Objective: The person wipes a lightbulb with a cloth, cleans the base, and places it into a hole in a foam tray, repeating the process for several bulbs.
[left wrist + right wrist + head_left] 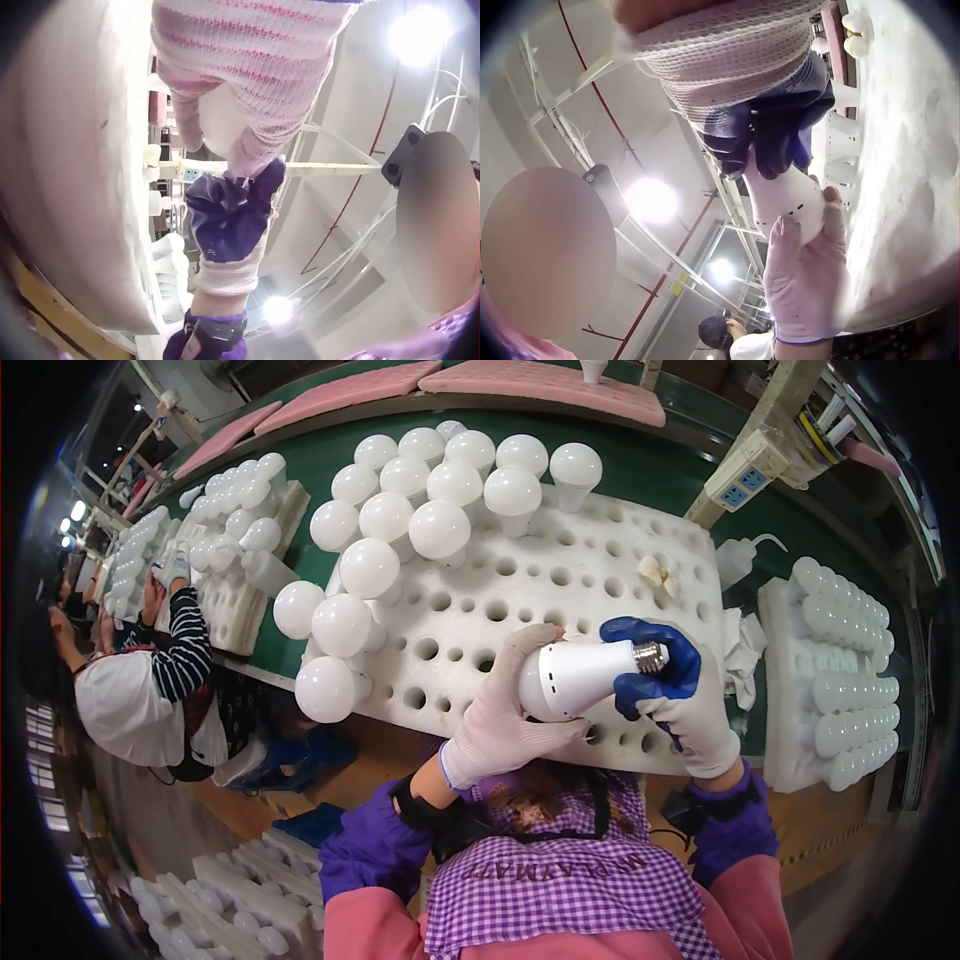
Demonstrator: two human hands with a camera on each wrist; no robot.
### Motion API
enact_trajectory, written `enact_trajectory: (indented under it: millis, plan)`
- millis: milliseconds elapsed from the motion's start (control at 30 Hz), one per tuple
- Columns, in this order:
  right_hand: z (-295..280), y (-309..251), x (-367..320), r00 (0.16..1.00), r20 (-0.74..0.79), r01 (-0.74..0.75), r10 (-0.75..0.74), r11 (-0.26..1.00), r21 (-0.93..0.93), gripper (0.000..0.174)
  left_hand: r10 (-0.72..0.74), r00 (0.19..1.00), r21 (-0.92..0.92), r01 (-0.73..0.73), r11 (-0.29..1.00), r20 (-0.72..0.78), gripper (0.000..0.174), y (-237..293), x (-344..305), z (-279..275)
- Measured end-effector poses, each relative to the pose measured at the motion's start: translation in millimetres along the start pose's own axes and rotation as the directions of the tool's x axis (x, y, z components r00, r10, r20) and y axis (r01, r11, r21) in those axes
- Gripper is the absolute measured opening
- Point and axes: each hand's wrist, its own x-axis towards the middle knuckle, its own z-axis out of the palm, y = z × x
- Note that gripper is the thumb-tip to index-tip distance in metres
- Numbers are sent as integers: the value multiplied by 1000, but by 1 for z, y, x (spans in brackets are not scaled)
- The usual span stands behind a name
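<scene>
A white LED light bulb (572, 678) with a metal screw cap (650, 657) lies sideways between both hands, over the near edge of the foam tray (520, 585). My left hand (500, 720), in a pale knitted glove, grips the rounded end, its thumb along the near side. At the cap end my right hand (690, 705), gloved in white with blue-coated fingers, curls round the neck; the cap shows between the blue fingers. Small dark slots on the bulb body (784, 196) show in the right wrist view. In the left wrist view the left hand (247, 71) hides much of the bulb.
Several bulbs (440, 530) stand in the tray's left and far holes. A second foam tray (785, 690) of bulbs is at right, beside a crumpled white cloth (742, 655) and squeeze bottle (738, 558). A socket post (745, 480) rises behind. Another person (140, 690) works at left.
</scene>
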Motion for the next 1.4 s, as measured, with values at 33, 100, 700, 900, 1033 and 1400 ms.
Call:
enact_trajectory:
  millis: [33,100,700,900,1033,1400]
  plan:
    - [1,2,1,1000,11,-5,5,1000,1,45,-9,1000,6,9,1000,10,78,3,1,-2]
    - [4,6,3,986,36,166,-164,985,-53,39,-240,968,-151,249,957,80,75,22,7,-11]
    - [13,-8,7,983,-86,-165,161,985,-40,26,-132,990,-187,120,975,-58,83,-1,-3,-1]
    - [14,-7,8,993,-52,-105,104,994,-24,29,-55,996,-2,55,998,-69,81,3,0,-5]
    - [10,-6,12,997,5,-72,72,997,-28,27,-303,953,-336,278,900,-23,68,21,7,-10]
    - [-53,-7,99,953,-201,194,-227,966,-174,25,-104,939,501,266,824,-328,63,23,62,-51]
